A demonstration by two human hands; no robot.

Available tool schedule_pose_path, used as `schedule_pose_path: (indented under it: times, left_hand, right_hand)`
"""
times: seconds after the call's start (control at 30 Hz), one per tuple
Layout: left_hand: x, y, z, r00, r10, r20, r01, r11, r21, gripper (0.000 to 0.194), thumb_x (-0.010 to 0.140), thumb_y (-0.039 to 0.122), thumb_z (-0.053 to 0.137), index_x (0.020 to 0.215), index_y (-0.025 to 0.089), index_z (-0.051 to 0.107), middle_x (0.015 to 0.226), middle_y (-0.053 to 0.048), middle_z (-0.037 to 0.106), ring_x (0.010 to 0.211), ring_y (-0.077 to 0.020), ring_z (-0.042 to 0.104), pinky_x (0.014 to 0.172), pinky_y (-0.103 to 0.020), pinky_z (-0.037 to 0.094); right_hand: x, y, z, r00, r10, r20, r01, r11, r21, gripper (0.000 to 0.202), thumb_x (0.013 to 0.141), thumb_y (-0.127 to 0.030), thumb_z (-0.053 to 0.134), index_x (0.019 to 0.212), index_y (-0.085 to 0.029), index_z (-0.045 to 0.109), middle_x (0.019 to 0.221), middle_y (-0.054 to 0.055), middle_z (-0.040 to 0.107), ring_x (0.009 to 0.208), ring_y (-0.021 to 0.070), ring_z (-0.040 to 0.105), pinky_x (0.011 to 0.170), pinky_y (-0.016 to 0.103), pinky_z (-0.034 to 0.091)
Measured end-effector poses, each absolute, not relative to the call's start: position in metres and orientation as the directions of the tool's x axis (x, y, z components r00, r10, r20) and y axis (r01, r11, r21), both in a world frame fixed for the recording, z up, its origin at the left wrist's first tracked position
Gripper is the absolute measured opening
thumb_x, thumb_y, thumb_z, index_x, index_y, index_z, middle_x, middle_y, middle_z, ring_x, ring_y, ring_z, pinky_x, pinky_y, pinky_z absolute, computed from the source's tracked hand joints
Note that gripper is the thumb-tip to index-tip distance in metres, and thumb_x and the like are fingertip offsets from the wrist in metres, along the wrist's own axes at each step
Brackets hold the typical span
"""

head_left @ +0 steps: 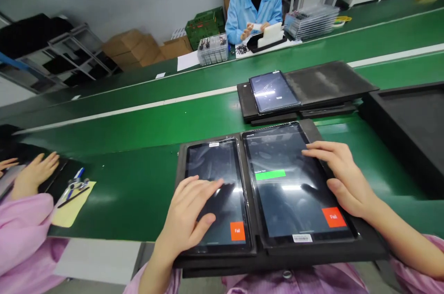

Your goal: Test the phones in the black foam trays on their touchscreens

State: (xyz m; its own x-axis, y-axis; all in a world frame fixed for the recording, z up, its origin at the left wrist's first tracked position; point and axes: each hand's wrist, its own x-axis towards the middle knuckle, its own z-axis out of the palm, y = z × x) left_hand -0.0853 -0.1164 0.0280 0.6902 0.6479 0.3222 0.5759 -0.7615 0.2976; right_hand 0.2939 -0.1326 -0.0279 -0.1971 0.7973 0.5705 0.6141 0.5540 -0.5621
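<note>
Two tablets lie side by side in a black foam tray point(277, 257) in front of me. The left tablet point(222, 220) has a dark screen with a red "Fail" box at its lower right. On the right tablet point(284, 210) a green bar shows below the words "Speaker Test", along with another red "Fail" box. My left hand point(189, 215) is spread over the left tablet, its index fingertip at the screen's middle. My right hand point(347, 178) is open at the right tablet's right edge, fingertips over the screen. Neither hand grasps anything.
Beyond lies another tablet point(274, 92) on black foam point(326, 83). A large black tray point(412, 122) stands at right. At left, a co-worker's hand point(38, 173) is near pens on yellow paper point(74, 210). Across the green bench, a person in blue point(239, 11) handles a white piece.
</note>
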Motion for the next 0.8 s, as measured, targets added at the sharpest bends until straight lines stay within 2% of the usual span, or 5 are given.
schedule_pose_path:
  times: [0.07, 0.17, 0.33, 0.67, 0.8]
  left_hand:
    - [-0.083, -0.113, 0.027, 0.672, 0.678, 0.298, 0.587, -0.732, 0.346, 0.059, 0.107, 0.062, 0.027, 0.147, 0.024, 0.047, 0.128, -0.01, 0.071, 0.115, -0.0271, 0.066, 0.114, -0.05, 0.038]
    - [-0.082, -0.108, 0.024, 0.678, 0.677, 0.284, 0.55, -0.725, 0.415, 0.072, 0.101, 0.075, 0.027, 0.152, 0.025, 0.034, 0.138, -0.012, 0.065, 0.126, -0.0289, 0.062, 0.122, -0.053, 0.027]
    - [-0.082, -0.107, 0.016, 0.711, 0.618, 0.334, 0.445, -0.764, 0.466, 0.076, 0.097, 0.079, 0.029, 0.154, 0.028, 0.021, 0.141, -0.01, 0.065, 0.136, -0.0263, 0.055, 0.127, -0.05, 0.01]
    - [-0.083, -0.104, 0.017, 0.772, 0.583, 0.254, 0.437, -0.777, 0.454, 0.085, 0.091, 0.087, 0.026, 0.152, 0.029, 0.028, 0.139, -0.01, 0.066, 0.134, -0.03, 0.056, 0.127, -0.058, 0.004]
    - [-0.097, -0.101, 0.018, 0.655, 0.619, 0.434, 0.422, -0.776, 0.47, 0.082, 0.092, 0.087, 0.024, 0.146, 0.028, 0.043, 0.127, -0.008, 0.072, 0.121, -0.0289, 0.064, 0.126, -0.057, 0.015]
  right_hand:
    - [0.294, -0.131, -0.028, -0.201, 0.817, 0.54, 0.614, 0.534, -0.581, 0.058, 0.107, -0.065, 0.023, 0.137, -0.027, 0.055, 0.135, 0.013, 0.053, 0.127, 0.0356, 0.048, 0.104, 0.053, 0.041]
    - [0.295, -0.131, -0.028, -0.183, 0.844, 0.504, 0.598, 0.503, -0.624, 0.063, 0.105, -0.07, 0.022, 0.132, -0.026, 0.058, 0.135, 0.013, 0.053, 0.127, 0.0352, 0.048, 0.105, 0.053, 0.04]
    - [0.298, -0.135, -0.029, -0.23, 0.845, 0.483, 0.592, 0.515, -0.619, 0.069, 0.104, -0.072, 0.019, 0.121, -0.027, 0.068, 0.139, 0.013, 0.049, 0.126, 0.0358, 0.047, 0.104, 0.055, 0.04]
    - [0.297, -0.134, -0.027, -0.247, 0.832, 0.497, 0.618, 0.531, -0.58, 0.074, 0.105, -0.07, 0.017, 0.113, -0.026, 0.075, 0.139, 0.013, 0.049, 0.125, 0.037, 0.046, 0.102, 0.056, 0.042]
    - [0.298, -0.134, -0.029, -0.253, 0.828, 0.5, 0.628, 0.534, -0.566, 0.071, 0.106, -0.067, 0.018, 0.11, -0.026, 0.076, 0.141, 0.012, 0.048, 0.126, 0.0371, 0.046, 0.102, 0.056, 0.042]
